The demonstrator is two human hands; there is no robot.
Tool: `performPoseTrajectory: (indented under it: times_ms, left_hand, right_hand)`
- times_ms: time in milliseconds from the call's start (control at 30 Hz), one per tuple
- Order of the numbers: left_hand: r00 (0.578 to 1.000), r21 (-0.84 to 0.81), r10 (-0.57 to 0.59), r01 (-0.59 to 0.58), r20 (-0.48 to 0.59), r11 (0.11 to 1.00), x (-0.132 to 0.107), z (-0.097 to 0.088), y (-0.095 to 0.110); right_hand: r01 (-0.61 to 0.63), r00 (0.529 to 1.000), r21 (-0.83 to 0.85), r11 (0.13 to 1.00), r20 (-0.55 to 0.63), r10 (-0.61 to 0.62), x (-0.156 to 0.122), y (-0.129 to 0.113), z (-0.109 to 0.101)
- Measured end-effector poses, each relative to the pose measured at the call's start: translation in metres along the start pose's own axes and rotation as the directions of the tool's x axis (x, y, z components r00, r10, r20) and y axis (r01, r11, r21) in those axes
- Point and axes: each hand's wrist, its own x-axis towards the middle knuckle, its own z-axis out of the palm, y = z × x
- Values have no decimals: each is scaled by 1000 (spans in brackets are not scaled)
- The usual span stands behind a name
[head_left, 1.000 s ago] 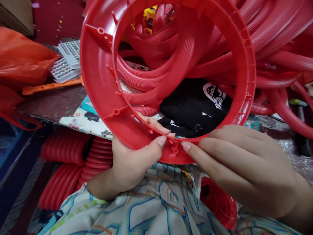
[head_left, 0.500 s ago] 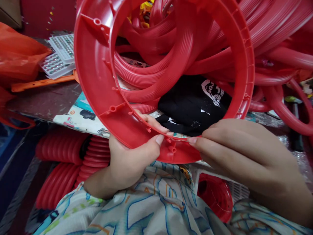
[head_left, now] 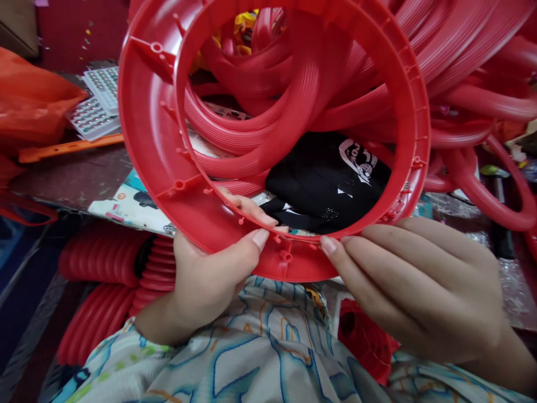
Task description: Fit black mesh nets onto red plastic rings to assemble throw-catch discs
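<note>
A large red plastic ring (head_left: 146,129), its hollow ribbed side facing me, is held up before my chest. Short pegs and screw posts stand inside its channel. My left hand (head_left: 218,263) grips the lower left part, thumb inside the channel and fingers behind the inner wall. At the lower right, my right hand (head_left: 423,285) has its fingertips pinched together against the inner wall. A thin wire-like strand (head_left: 304,240) runs along that wall between my two hands, to the right fingertips. What lies beneath those fingertips is hidden.
Many red ribbed rings (head_left: 453,50) are heaped behind. Black printed cloth (head_left: 319,179) lies within the ring's opening. White trays of small round pieces (head_left: 94,112), an orange strip (head_left: 71,148) and an orange bag (head_left: 33,101) sit left. Stacked red rings (head_left: 100,252) stand below the table.
The ring and my left hand have shifted slightly left. My right hand has turned and lowered a little, its thumb now showing more along the inner wall.
</note>
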Motion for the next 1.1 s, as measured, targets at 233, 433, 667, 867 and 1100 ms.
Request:
performPoseTrajectory:
  times_ms: [233,433,667,867,1100]
  left_hand:
    - [993,80,103,-107,51,991,3,-8,-6]
    - [998,22,62,-63,11,998,5,-9,1]
    - [997,-48,76,-75,26,996,9,-13,3]
    - [995,-47,99,-98,11,994,9,-16,3]
    - [994,-82,102,-98,38,992,18,-19,6]
  right_hand:
    - [115,989,-140,983,-79,-127,3,3,18]
    - [157,986,-91,983,-36,-161,4,1,9]
    - [95,992,-52,994,-72,-99,11,2,9]
    - [157,978,-71,985,-125,-165,17,16,18]
    - [83,996,28,996,-33,-82,32,16,23]
